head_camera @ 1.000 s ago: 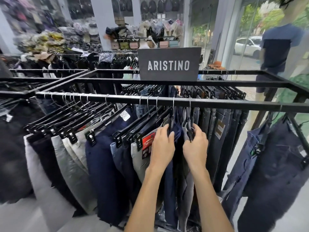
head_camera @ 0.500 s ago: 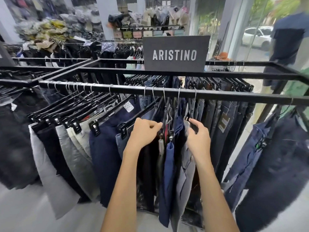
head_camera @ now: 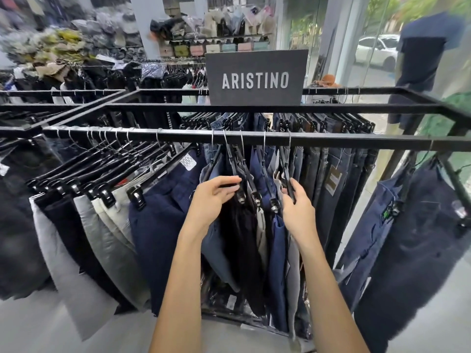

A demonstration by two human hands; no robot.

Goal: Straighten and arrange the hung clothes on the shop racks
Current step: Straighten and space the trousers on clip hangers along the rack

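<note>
A black rack rail [head_camera: 331, 140] carries many trousers on black clip hangers. Navy trousers [head_camera: 163, 225] and grey trousers [head_camera: 107, 238] fan out slanted on the left. Black trousers [head_camera: 239, 238] and blue trousers [head_camera: 276, 250] hang bunched in the middle, between my hands. My left hand [head_camera: 211, 197] reaches in from the left, its thumb and fingers pinching the end of a black hanger [head_camera: 238, 186]. My right hand [head_camera: 298, 210] grips another hanger's [head_camera: 286, 174] black bar beside a light grey pair. Dark jeans [head_camera: 339, 187] hang straight to the right of it.
A dark ARISTINO sign [head_camera: 256, 77] stands on the rack's top frame. More jeans [head_camera: 420, 238] hang on the rack's right end. A dressed mannequin [head_camera: 423, 59] stands by the glass front at the right. Further racks and shelves of goods fill the back left.
My left hand has moved left off the grey pair to a hanger nearer the navy trousers. The middle pairs now hang closer together. My right hand stays on its hanger.
</note>
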